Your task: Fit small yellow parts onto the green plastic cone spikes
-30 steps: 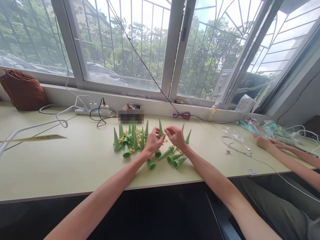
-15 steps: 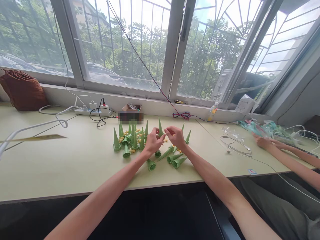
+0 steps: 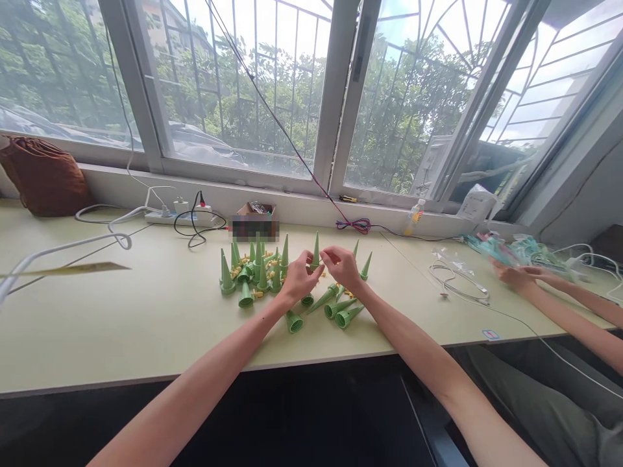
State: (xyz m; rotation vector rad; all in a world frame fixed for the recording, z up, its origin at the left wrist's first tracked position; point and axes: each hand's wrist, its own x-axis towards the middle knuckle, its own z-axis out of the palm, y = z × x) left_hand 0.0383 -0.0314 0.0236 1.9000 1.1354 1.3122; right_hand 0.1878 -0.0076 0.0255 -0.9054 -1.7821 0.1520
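My left hand (image 3: 300,275) is closed around the base of a green plastic plant watering spike (image 3: 316,250), which points upward. Against the near right side of that spike, my right hand (image 3: 342,264) pinches with thumb and forefinger; whatever is between those fingertips is too small to make out. Left of my hands stand several more green spikes (image 3: 226,275), with small yellow valves (image 3: 257,294) scattered among them. Under and in front of my wrists, other spikes lie on their sides, among them one spike (image 3: 294,322) with its open threaded end facing me.
On the right, a co-worker's hands (image 3: 513,275) handle clear greenish plastic bags (image 3: 491,246). A coiled white cable (image 3: 457,282) lies between us. Along the window side are a power strip (image 3: 189,217), a small cardboard box (image 3: 256,209), a bottle (image 3: 415,217) and a brown bag (image 3: 46,175).
The held spike has shifted slightly right and down and now stands more upright. My left fingers have closed in a little. The co-worker's hands have moved slightly at the bags.
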